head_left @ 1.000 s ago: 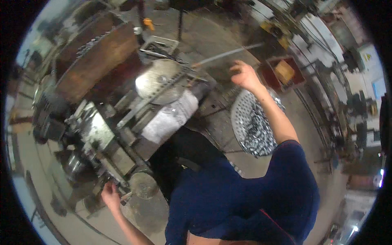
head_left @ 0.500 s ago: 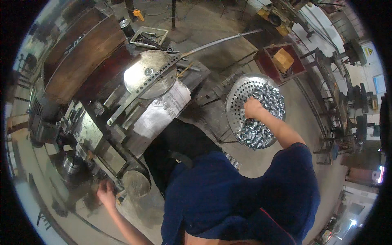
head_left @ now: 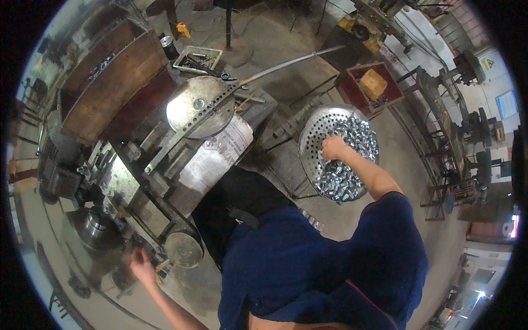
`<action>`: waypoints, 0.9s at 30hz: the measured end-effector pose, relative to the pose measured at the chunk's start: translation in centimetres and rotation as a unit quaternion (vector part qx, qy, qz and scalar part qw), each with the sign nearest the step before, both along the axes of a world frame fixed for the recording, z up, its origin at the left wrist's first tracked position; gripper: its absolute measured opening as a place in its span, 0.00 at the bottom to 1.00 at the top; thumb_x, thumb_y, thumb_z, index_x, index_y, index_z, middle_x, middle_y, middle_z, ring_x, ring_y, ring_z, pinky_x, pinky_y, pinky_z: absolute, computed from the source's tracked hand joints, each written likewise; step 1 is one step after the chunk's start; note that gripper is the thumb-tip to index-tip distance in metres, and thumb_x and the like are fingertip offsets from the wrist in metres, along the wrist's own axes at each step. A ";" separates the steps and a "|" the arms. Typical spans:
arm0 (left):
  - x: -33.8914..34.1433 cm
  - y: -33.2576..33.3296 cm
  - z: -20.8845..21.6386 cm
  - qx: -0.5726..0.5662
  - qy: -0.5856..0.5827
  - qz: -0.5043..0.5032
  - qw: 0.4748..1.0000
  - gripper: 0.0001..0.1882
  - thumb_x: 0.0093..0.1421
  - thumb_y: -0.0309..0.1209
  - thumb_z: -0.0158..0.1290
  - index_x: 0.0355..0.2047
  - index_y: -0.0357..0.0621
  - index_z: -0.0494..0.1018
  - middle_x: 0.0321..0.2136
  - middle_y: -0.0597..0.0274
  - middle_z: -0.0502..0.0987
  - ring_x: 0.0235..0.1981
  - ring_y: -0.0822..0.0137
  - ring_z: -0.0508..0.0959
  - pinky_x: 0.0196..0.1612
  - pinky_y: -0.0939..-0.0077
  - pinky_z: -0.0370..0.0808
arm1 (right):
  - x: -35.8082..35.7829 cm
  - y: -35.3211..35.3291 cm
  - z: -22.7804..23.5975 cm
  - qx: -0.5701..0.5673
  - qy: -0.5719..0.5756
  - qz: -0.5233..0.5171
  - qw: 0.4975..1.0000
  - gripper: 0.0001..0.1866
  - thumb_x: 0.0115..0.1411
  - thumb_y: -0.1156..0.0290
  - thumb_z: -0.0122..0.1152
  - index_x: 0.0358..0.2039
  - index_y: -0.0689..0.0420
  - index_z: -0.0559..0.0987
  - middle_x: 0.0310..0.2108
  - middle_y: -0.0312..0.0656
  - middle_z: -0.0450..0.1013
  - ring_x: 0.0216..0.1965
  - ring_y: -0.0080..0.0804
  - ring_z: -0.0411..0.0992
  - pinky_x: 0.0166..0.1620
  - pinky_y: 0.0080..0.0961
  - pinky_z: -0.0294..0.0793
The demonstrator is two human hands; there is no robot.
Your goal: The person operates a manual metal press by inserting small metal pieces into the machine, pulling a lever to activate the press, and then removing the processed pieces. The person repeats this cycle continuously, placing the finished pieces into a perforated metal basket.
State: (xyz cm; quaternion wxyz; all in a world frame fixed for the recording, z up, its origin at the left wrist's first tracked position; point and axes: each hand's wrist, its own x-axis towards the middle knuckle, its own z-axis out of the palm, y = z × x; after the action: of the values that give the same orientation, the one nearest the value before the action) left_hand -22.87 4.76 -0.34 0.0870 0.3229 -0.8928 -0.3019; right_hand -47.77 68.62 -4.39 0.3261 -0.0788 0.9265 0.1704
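My right hand [head_left: 333,148] is over a round perforated metal basin [head_left: 313,129], its fingers curled together at the inner edge of a heap of small shiny metal pieces [head_left: 355,137]. Whatever the fingers hold is hidden. Down at the lower left, my left hand [head_left: 142,266] is beside the near end of a bench machine [head_left: 124,179], close to a round metal disc [head_left: 183,249]. Its fingers are bent together, and I cannot make out what lies between them.
A large metal disc [head_left: 187,104] and a long perforated bar [head_left: 190,129] lie over the bench by a printed sheet [head_left: 217,154]. Behind are a wooden bin [head_left: 110,77] and a tool tray [head_left: 180,61]. A red box [head_left: 352,91] stands beyond the basin.
My view has shifted slightly, so the basin and my right hand appear a little further left and lower. My right hand stays at the metal pieces; my left stays beside the machine.
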 end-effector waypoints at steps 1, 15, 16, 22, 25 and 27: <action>0.0 -0.1 0.2 -0.005 -0.013 -0.006 1.000 0.14 0.56 0.31 0.51 0.38 0.30 0.71 0.30 0.55 0.76 0.30 0.69 0.75 0.37 0.75 0.70 | 0.1 0.1 -0.2 0.000 0.001 -0.002 1.000 0.21 0.43 0.62 0.53 0.37 0.59 0.77 0.43 0.49 0.70 0.47 0.42 0.66 0.49 0.35 0.66; 0.5 -0.2 3.4 0.064 0.001 -0.054 0.996 0.13 0.50 0.33 0.52 0.34 0.38 0.73 0.26 0.50 0.75 0.28 0.56 0.76 0.33 0.68 0.70 | -5.3 -16.6 12.8 -0.667 0.129 0.048 0.732 0.16 0.34 0.75 0.54 0.28 0.56 0.81 0.39 0.47 0.71 0.42 0.35 0.69 0.44 0.23 0.67; 1.0 -0.7 3.8 0.054 0.011 -0.058 0.997 0.13 0.51 0.32 0.52 0.35 0.38 0.73 0.26 0.50 0.76 0.28 0.57 0.76 0.32 0.70 0.71 | -5.2 -20.3 13.9 -0.699 0.094 0.062 0.707 0.17 0.34 0.75 0.53 0.28 0.56 0.81 0.39 0.46 0.71 0.42 0.35 0.68 0.45 0.23 0.66; 11.1 -2.3 12.9 -0.115 0.002 0.098 0.988 0.13 0.52 0.32 0.52 0.38 0.40 0.73 0.25 0.50 0.76 0.26 0.57 0.77 0.30 0.70 0.71 | -2.3 -42.1 18.1 -0.725 -0.071 0.351 0.589 0.19 0.29 0.75 0.53 0.28 0.57 0.81 0.39 0.46 0.69 0.42 0.39 0.68 0.47 0.28 0.65; 17.7 -2.5 15.1 -0.148 -0.109 0.225 0.957 0.13 0.51 0.31 0.52 0.38 0.43 0.72 0.21 0.53 0.75 0.25 0.54 0.75 0.29 0.63 0.70 | 0.6 -50.3 20.7 -0.653 0.001 0.495 0.573 0.16 0.31 0.73 0.58 0.26 0.59 0.79 0.38 0.49 0.68 0.42 0.42 0.68 0.44 0.31 0.69; 22.8 -2.2 13.9 -0.209 -0.160 0.251 0.931 0.16 0.48 0.33 0.54 0.38 0.42 0.72 0.20 0.53 0.75 0.25 0.54 0.75 0.29 0.63 0.70 | 1.1 -55.2 18.9 -0.572 0.080 0.568 0.586 0.12 0.31 0.69 0.57 0.20 0.60 0.79 0.34 0.49 0.70 0.38 0.45 0.68 0.39 0.34 0.69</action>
State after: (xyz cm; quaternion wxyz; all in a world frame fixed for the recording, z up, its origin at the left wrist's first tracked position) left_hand -0.04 2.58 13.59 0.0814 0.5553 -0.8274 -0.0212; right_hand -46.62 13.45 14.50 -0.0248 -0.7456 0.6216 -0.2390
